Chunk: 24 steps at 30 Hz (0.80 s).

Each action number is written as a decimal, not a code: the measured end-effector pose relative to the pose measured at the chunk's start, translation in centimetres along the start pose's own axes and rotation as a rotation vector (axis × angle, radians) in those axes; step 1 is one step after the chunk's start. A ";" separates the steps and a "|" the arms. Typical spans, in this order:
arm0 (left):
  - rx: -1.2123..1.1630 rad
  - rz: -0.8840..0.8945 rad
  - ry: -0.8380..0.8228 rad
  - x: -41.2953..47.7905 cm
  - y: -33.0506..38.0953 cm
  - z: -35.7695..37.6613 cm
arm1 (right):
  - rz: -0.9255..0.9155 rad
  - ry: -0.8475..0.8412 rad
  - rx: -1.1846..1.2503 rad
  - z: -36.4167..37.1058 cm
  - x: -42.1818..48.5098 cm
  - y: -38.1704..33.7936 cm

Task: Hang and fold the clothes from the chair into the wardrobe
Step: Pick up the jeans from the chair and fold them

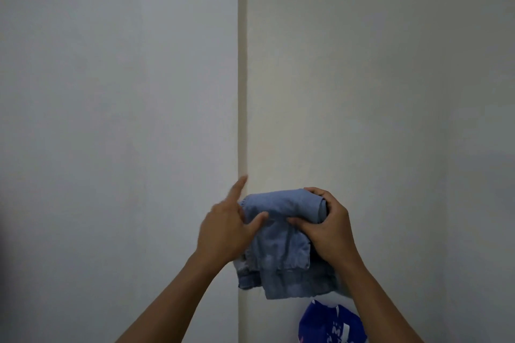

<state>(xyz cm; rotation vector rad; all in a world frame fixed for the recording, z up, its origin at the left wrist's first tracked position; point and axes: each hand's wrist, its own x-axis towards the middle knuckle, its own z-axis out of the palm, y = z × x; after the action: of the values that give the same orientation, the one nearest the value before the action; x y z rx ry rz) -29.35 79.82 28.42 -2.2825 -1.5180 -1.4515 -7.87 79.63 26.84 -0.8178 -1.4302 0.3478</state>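
1. Folded bundle of faded light-blue denim garment [281,242] held in mid-air, low centre of view, in front of a pale off-white wall [362,78]; wardrobe and chair not in view.
2. Handling guess: soft but thick, moderate weight, layers likely to slip and unfold; best gripped across the folded top edge, with support from the side.
3. Right hand [327,228] clamps the bundle's top right corner, thumb in front, fingers wrapped over.
4. Left hand [227,227] rests against the left side, thumb on the cloth, index finger pointing up, not fully closed.
5. Blue printed fabric item [331,326] below, apart from the bundle.
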 end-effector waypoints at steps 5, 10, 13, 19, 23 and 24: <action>-0.294 -0.295 -0.413 0.1 1.5 2.0 | -0.037 -0.039 -0.081 1.2 -1.6 0.9; -0.776 -0.653 -0.312 0.3 0.8 4.0 | 0.016 -0.241 -0.156 2.9 -4.0 0.7; -0.941 -0.709 -0.230 -0.5 -0.6 4.8 | 0.067 -0.374 -0.083 3.5 -5.6 1.4; -1.078 -0.680 -0.241 -3.8 -4.3 6.1 | 0.307 -0.144 0.225 3.4 -6.5 4.5; -1.192 -0.619 -0.229 -6.0 -6.3 6.3 | 0.336 -0.027 -0.102 1.3 -7.9 7.9; -1.229 -0.605 -0.240 -6.5 -6.7 6.2 | 0.339 0.007 -0.144 0.4 -8.5 8.7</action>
<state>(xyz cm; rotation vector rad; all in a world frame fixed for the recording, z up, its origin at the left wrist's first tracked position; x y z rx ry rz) -30.64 81.77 17.49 -2.6640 -1.7237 -3.0374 -7.32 80.08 14.68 -1.1831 -1.3196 0.5022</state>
